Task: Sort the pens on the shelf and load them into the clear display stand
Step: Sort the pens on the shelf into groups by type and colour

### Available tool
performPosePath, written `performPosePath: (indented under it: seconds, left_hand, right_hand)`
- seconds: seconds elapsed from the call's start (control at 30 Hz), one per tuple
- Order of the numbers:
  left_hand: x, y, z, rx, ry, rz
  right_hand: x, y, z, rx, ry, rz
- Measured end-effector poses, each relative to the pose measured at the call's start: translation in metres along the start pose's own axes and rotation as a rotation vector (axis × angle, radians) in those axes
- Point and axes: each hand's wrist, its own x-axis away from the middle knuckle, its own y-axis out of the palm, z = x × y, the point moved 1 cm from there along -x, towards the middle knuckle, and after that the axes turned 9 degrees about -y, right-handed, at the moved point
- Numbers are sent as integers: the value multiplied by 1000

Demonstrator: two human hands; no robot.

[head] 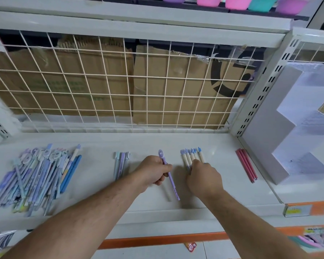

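Head view: sorting was under way on the shelf (pixel 138 143). We noted the left hand (pixel 154 170) gripping a purple pen (pixel 169 176), the right hand (pixel 204 176) curled over cream pens (pixel 192 156), hold unclear. Next, we judged: lay it separately.

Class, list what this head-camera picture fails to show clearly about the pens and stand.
Head view:
Cream pens with blue caps: lower ends under the right hand; grip unclear.
Slim purple pen: middle covered by the gripping left hand.
Heap of mixed blue and lilac pens: blurred, uncountable.
Pale stepped display stand: cut off by the right edge.
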Motion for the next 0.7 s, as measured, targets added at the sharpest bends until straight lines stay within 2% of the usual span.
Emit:
performPosePath:
  seconds: [0.23,0.4,0.57,0.7]
  left_hand:
    - [0,-5,-4,-55,9,53]
    - [4,-15,-5,-122,34,150]
    - [9,-46,-16,-350,108,422]
    - [13,-83,-30,-411,115,561]
  right_hand:
    - [-1,-1,-4,-49,-18,8]
    - [1,1,-24,-110,-84,38]
    - [-2,3,-48,-178,-185,39]
    - [-1,6,-63,-208,-232,40]
